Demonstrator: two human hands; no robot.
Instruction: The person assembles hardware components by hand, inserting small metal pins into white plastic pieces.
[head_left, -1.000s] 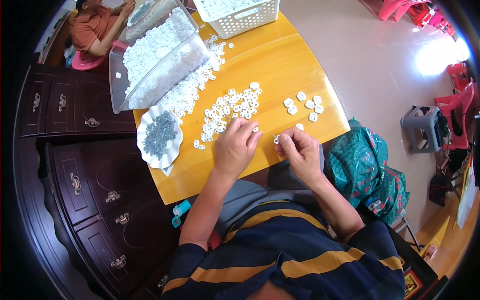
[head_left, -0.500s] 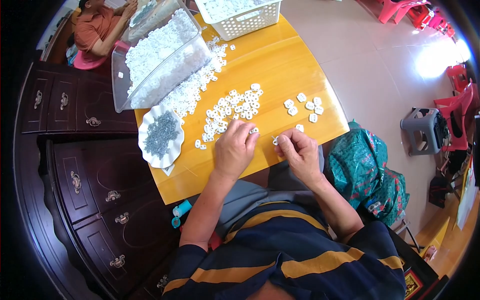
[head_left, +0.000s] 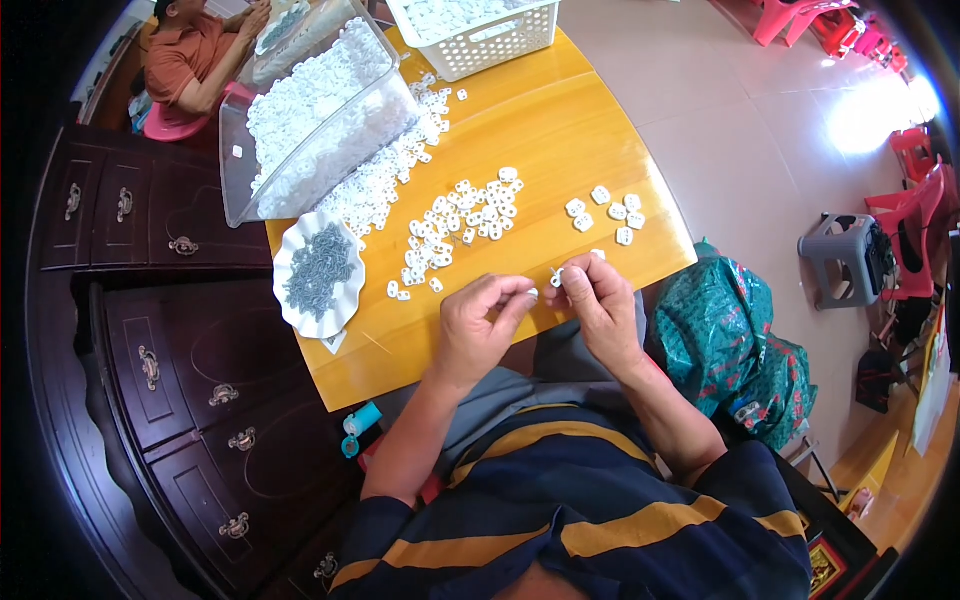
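Note:
My left hand (head_left: 474, 328) is closed in a pinch, a small white plastic piece (head_left: 532, 292) showing at its fingertips. Close to its right, my right hand (head_left: 606, 312) pinches another small white piece with holes (head_left: 557, 279), from which a thin metal screw seems to stick up. A gap separates the two hands. Beyond them, loose white two-holed pieces (head_left: 466, 208) lie spread on the yellow table (head_left: 540, 120). Several similar white pieces (head_left: 617, 212) sit apart at the right, one partly hidden behind my right fingers. A wavy white dish (head_left: 352, 293) holds dark grey screws (head_left: 320, 268).
A clear bin (head_left: 340, 150) full of white pieces lies tipped at the far left, more pieces spilling beside it. Behind stands a white basket (head_left: 500, 45). Dark drawers (head_left: 200, 350) flank the left; a green bag (head_left: 715, 320) is at the right. Another person (head_left: 190, 60) sits far left.
My left hand has drawn back from the loose pieces and moved right, bringing a white piece toward my right hand. My right hand has barely moved.

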